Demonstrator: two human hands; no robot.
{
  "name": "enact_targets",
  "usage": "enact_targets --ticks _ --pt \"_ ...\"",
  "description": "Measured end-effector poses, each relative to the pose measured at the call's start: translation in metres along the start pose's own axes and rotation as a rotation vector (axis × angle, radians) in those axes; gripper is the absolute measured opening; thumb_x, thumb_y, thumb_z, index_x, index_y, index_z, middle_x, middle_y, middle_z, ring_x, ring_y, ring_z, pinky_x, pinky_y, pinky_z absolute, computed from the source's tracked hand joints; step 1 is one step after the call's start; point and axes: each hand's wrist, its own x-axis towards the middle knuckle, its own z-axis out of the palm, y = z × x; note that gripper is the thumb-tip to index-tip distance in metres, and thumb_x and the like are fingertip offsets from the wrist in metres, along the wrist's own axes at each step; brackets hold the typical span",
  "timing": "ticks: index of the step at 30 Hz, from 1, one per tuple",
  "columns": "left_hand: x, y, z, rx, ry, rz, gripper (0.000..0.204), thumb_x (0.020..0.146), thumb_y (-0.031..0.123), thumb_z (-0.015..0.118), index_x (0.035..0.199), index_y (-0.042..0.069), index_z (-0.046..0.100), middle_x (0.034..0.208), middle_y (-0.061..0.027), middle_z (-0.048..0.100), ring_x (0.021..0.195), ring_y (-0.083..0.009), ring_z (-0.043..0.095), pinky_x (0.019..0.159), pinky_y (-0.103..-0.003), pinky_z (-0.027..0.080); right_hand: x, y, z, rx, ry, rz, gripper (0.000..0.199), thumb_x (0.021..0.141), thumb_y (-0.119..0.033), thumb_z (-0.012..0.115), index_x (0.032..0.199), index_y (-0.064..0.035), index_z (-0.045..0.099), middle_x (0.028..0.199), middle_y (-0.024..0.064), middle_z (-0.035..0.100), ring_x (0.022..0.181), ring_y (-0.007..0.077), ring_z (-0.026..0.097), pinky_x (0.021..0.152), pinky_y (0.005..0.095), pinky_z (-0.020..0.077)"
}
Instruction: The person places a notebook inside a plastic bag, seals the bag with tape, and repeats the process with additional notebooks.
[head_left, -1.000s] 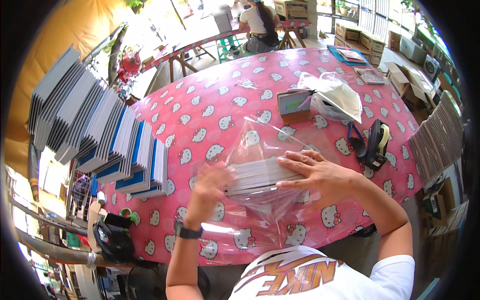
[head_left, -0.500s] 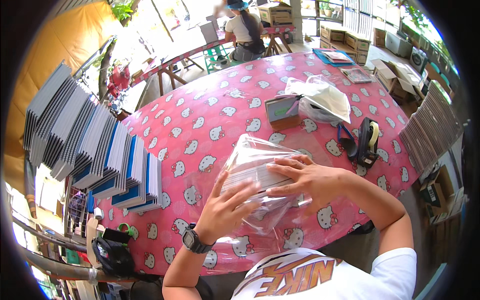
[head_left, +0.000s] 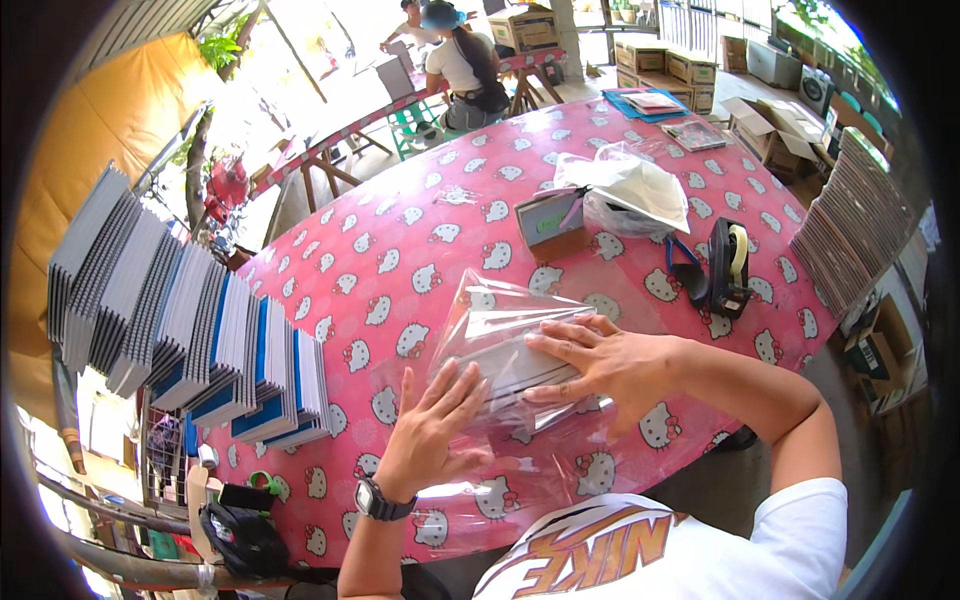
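Observation:
A white-edged stack of sheets or a booklet (head_left: 508,362) lies on the pink patterned table in front of me, covered by clear plastic film (head_left: 478,300) that rises in creased folds beyond it. My right hand (head_left: 605,365) rests on the stack's right side through the film, fingers spread. At the near left side, my left hand (head_left: 435,425) lies on the film with straight fingers, a dark watch (head_left: 383,498) on its wrist. Neither hand is wrapped around anything. The hands and glare hide part of the stack.
Stacked spiral-bound books (head_left: 180,310) fill the left edge. A tape dispenser (head_left: 730,270), blue-handled scissors (head_left: 687,272), a small box (head_left: 550,225) and a white plastic bag (head_left: 630,195) stand beyond my hands. A tall pile (head_left: 855,225) rises at right. Two people sit farther back.
My left hand has shifted from over the stack to its near left edge and flattened. The right hand stays on the stack. The whole view has tilted slightly.

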Motion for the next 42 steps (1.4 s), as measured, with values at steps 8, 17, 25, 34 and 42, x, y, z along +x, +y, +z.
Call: enact_targets --ticks 8,17,25,34,42 --pt "0.010 -0.004 -0.014 -0.049 -0.181 0.135 0.087 0.062 0.065 0.061 0.134 0.022 0.039 0.142 -0.0056 0.031 0.133 -0.0302 0.021 0.106 -0.056 0.002 0.001 -0.017 0.004 -0.124 -0.031 0.041 0.085 0.051 -0.039 0.076 0.130 -0.0325 0.043 0.146 0.0189 0.007 0.134 0.0381 0.007 0.104 0.0551 0.0112" --pt "0.040 0.020 -0.008 0.082 -0.117 0.216 0.087 0.058 0.056 0.070 0.134 0.027 0.038 0.141 -0.0056 0.032 0.131 -0.0353 0.023 0.107 -0.052 0.013 -0.005 -0.022 -0.001 -0.135 -0.018 0.099 0.082 0.053 -0.036 0.076 0.129 -0.0326 0.044 0.146 0.0191 0.009 0.134 0.0386 0.007 0.104 0.0564 0.0112" --pt "0.034 0.024 -0.007 0.145 -0.137 0.184 0.086 0.056 0.065 0.066 0.129 0.024 0.046 0.137 -0.0075 0.038 0.127 -0.0373 0.030 0.104 -0.050 0.020 -0.155 0.158 0.056 0.362 1.654 0.861 0.028 0.080 -0.026 0.058 0.091 -0.0009 0.063 0.081 0.0106 0.065 0.075 0.0192 0.060 0.068 0.0307 0.0464" --pt "0.033 0.023 -0.008 0.154 -0.134 0.171 0.084 0.057 0.067 0.064 0.127 0.023 0.048 0.137 -0.0085 0.038 0.128 -0.0370 0.028 0.103 -0.052 0.019 -0.212 0.242 0.168 0.287 1.025 1.966 0.047 0.078 -0.049 0.055 0.095 -0.0060 0.067 0.096 0.0184 0.063 0.098 0.0311 0.057 0.094 0.0380 0.0384" --pt "0.037 0.026 -0.006 0.131 -0.168 0.146 0.084 0.055 0.063 0.068 0.127 0.024 0.049 0.138 -0.0083 0.037 0.129 -0.0366 0.027 0.104 -0.052 0.017 -0.200 0.180 0.210 0.474 1.667 1.403 0.018 0.081 -0.020 0.063 0.073 -0.0035 0.061 0.066 0.0011 0.056 0.048 0.0136 0.045 0.044 0.0292 0.0346"
